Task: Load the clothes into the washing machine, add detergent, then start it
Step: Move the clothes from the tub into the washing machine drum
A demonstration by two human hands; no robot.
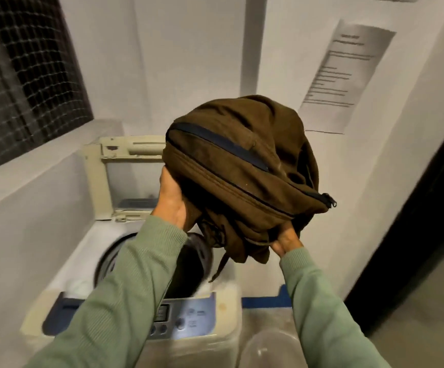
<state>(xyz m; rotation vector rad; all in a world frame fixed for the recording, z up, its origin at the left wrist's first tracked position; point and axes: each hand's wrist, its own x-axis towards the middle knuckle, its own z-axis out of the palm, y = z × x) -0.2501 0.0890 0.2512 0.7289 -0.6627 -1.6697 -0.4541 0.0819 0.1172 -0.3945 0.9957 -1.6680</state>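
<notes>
A bunched brown garment (pixel 242 166) with a dark zipper is held up in the air above the top-loading washing machine (pixel 88 264). My left hand (pixel 171 200) grips its left underside, and my right hand (pixel 285 239) grips its lower right edge from below. A drawstring dangles from the bundle toward the dark drum opening (pixel 197 264). The machine's lid (pixel 104 176) stands raised at the back. Its control panel (pixel 186 317) with buttons and a small display lies at the front, partly behind my left sleeve.
A mesh-covered window (pixel 24 75) fills the upper left above a ledge. A printed paper notice (pixel 348 75) is stuck to the wall at right. A second appliance with a blue strip (pixel 266 301) and a clear round lid (pixel 271 349) sits to the right. A dark doorway (pixel 422 235) is at far right.
</notes>
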